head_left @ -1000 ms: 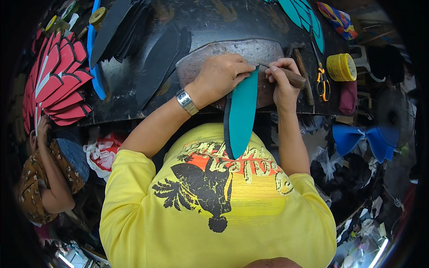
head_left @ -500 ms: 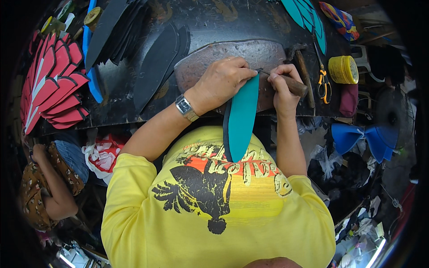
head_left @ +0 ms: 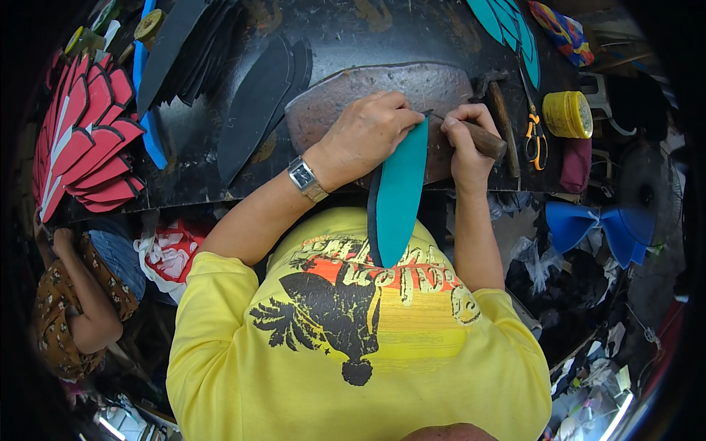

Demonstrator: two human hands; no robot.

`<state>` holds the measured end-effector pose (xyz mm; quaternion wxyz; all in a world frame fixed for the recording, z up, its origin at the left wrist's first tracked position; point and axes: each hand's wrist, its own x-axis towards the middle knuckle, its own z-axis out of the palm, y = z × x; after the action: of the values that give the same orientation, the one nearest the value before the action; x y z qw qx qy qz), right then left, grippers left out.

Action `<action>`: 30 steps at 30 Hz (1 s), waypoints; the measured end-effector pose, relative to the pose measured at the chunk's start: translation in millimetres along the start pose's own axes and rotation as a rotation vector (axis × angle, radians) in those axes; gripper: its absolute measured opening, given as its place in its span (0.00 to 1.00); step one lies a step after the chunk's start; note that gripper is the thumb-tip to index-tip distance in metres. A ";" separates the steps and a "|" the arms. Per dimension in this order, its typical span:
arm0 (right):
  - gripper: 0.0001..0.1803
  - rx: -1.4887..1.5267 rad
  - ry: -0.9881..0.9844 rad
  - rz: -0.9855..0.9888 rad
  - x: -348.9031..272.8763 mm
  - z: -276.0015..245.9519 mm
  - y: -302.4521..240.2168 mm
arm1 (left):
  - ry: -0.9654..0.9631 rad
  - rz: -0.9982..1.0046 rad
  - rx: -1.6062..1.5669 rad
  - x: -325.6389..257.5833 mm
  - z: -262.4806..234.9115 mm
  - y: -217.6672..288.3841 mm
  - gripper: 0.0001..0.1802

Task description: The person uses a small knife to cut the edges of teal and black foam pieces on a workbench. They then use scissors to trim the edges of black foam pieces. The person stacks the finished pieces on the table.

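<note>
My left hand (head_left: 364,132), a watch on its wrist, presses the top of a teal sole-shaped piece (head_left: 397,202) onto a grey-brown stone slab (head_left: 331,99) on the black table (head_left: 353,37). The teal piece has a dark layer under it and hangs off the table's near edge toward my yellow shirt. My right hand (head_left: 465,143) grips a wooden-handled knife (head_left: 489,140), whose tip sits at the teal piece's upper right edge, next to my left fingers.
Black sole cutouts (head_left: 257,103) lie left of the slab, with red and white pieces (head_left: 81,140) fanned at far left. Orange-handled scissors (head_left: 535,128), a yellow tin (head_left: 568,114) and more teal pieces (head_left: 507,22) sit right. Blue pieces (head_left: 603,224) hang lower right. Another person (head_left: 73,294) crouches lower left.
Both hands stay on the teal piece and the knife at the slab. Only a slight shift of the view shows.
</note>
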<state>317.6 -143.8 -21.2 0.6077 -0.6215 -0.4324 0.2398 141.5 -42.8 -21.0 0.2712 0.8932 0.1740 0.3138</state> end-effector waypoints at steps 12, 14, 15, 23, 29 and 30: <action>0.05 -0.118 -0.037 -0.049 1.5 4.3 -7.3 | -0.005 -0.029 -0.008 1.3 0.4 1.8 0.12; 0.05 -0.162 -0.053 -0.066 2.2 5.4 -8.3 | 0.017 -0.027 -0.018 -0.1 -1.7 3.4 0.12; 0.05 -0.188 -0.059 -0.076 2.6 5.8 -8.4 | 0.026 -0.026 -0.021 -0.8 -2.5 4.3 0.12; 0.04 0.084 0.035 0.027 -0.3 6.6 -3.2 | 0.065 -0.043 -0.024 -12.2 -6.1 8.3 0.12; 0.05 -0.091 -0.022 -0.013 -1.0 4.7 -5.6 | 0.070 -0.045 -0.041 -12.4 -3.7 6.0 0.11; 0.05 -0.131 -0.034 -0.042 -1.2 5.2 -6.3 | 0.068 -0.051 -0.041 -12.8 -4.2 5.8 0.11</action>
<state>311.1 -142.7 -16.2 0.5631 -0.6465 -0.4706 0.2087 130.1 -52.0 -20.7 0.2912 0.8716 0.1991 0.3403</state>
